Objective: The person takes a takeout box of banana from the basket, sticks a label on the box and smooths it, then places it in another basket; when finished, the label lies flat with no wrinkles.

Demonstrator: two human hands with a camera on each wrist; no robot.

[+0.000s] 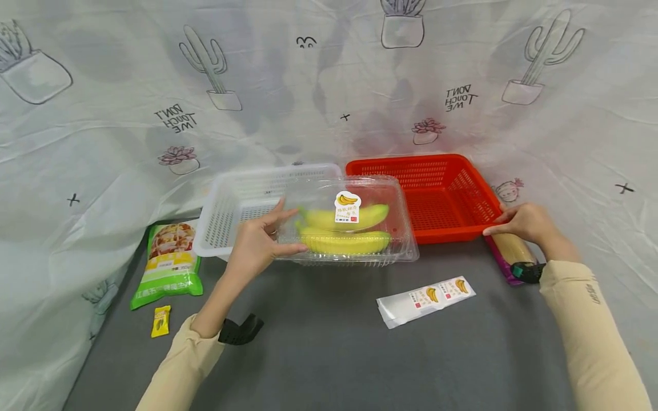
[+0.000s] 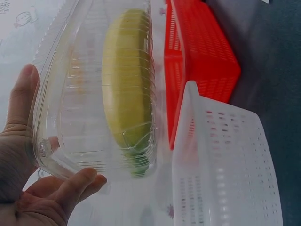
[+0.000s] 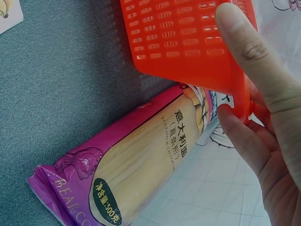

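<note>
A clear plastic clamshell box [image 1: 401, 228] with two bananas [image 1: 349, 242] inside and a banana sticker [image 1: 347, 207] on its lid is held up in front of two baskets. My left hand [image 1: 257, 240] grips the box by its left end, thumb on one side and fingers on the other, as the left wrist view also shows. At the right, my right hand [image 1: 529, 225] pinches the rim corner of the red basket [image 1: 437, 235]. In the right wrist view a spaghetti packet [image 3: 141, 150] lies just below that hand.
A white basket [image 1: 208, 240] stands left of the red one, partly behind the box. Farther left lie a green food bag [image 1: 169, 274] and a small yellow packet [image 1: 161, 321]. A strip of banana stickers [image 1: 426, 299] lies on the grey table [image 1: 329, 354]. Patterned cloth hangs behind.
</note>
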